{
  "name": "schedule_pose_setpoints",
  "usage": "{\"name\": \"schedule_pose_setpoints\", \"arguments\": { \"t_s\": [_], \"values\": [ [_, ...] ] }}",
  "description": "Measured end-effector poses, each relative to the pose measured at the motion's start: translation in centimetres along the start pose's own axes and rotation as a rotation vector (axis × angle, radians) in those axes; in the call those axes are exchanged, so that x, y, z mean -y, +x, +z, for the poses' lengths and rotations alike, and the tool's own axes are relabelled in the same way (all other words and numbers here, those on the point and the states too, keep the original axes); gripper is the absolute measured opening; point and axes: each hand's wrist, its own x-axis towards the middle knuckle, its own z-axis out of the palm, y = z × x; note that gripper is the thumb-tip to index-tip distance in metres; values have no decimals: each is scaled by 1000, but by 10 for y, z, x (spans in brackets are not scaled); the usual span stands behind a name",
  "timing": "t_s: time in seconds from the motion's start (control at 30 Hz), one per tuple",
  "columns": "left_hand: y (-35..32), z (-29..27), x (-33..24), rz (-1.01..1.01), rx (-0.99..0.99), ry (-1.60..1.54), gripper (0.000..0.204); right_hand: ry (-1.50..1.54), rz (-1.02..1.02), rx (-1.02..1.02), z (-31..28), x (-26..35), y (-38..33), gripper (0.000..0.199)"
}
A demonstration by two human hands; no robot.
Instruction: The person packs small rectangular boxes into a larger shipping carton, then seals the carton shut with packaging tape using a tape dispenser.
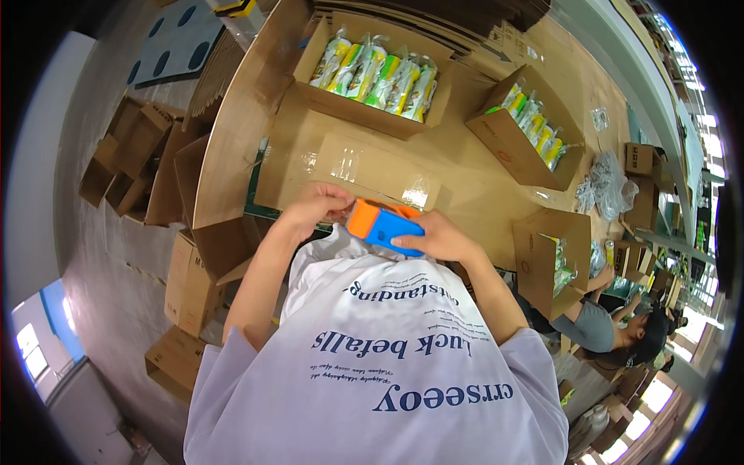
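In front of my chest, close to the table's near edge, is an orange and blue handheld tape dispenser [381, 227]. My right hand [440, 237] is wrapped around its blue end from the right, thumb lying along the near side. My left hand [316, 208] is at the orange end, thumb and fingers pinched together. What those fingertips hold, if anything, is too small to make out. Beyond both hands, a flat cardboard piece [372, 167] with shiny clear strips lies on the table.
An open carton [364, 115] of bagged yellow, green and white items stands at the far side. Similar cartons [511, 151] [535, 256] stand to the right. A co-worker [597, 329] is at the right. Crumpled clear plastic [612, 186] lies near the right edge; empty boxes [136, 147] fill the left floor.
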Motion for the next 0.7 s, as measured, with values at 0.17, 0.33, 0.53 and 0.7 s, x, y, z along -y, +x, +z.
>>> {"name": "schedule_pose_setpoints", "arguments": {
  "t_s": [0.17,0.33,0.53,0.7],
  "values": [
    [10,-32,-23,103,-123,159,7,341,50,65,-3,15,44,40],
    [-9,-82,-58,220,-412,153,6,350,98,104,-21,25,55,35],
    [12,-115,-48,158,-376,181,13,351,242,101,-26,5,50,37],
    [40,-127,-26,112,-349,214,16,341,316,105,-26,11,57,36]
  ]
}}
